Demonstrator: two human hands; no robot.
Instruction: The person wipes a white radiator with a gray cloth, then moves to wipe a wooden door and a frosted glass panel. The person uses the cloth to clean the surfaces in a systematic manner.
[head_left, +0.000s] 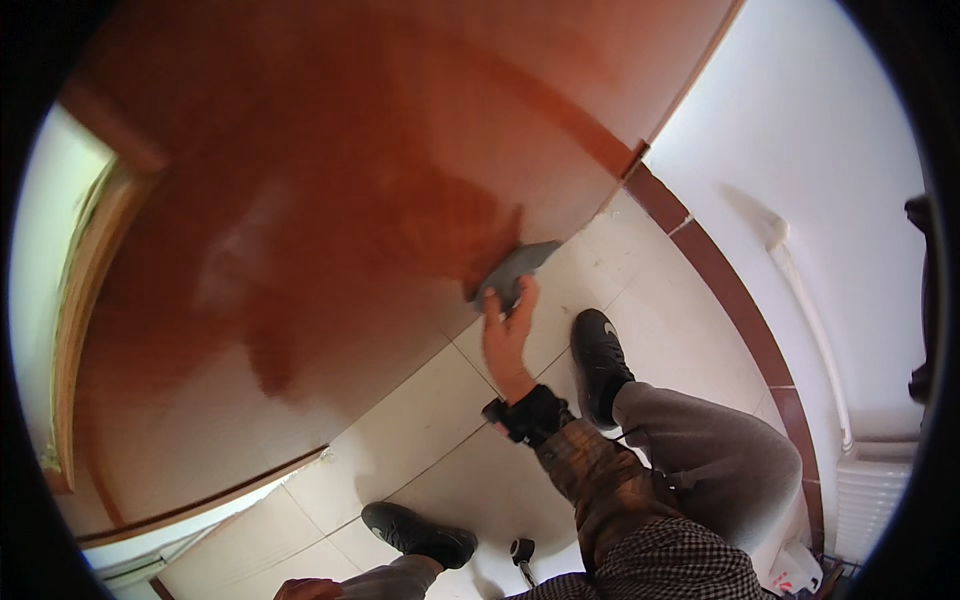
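A glossy red-brown wooden door (330, 230) fills the upper left of the head view. Against its lower part, close to the bottom edge, my right hand (508, 335) presses a grey cloth (515, 272), thumb and fingers closed on it. The cloth is folded, and one corner sticks out to the right. A black band (540, 412) is around my right wrist. Of my left hand (308, 590) only a small part shows at the lower edge, by my left knee; its fingers are cut off from view.
Pale floor tiles (430, 470) lie below the door, under my black shoes (598, 350). A dark red skirting (735, 280) runs along the white wall at right, where a white pipe (815, 320) meets a radiator (875, 500). A caster (522, 550) stands between my legs.
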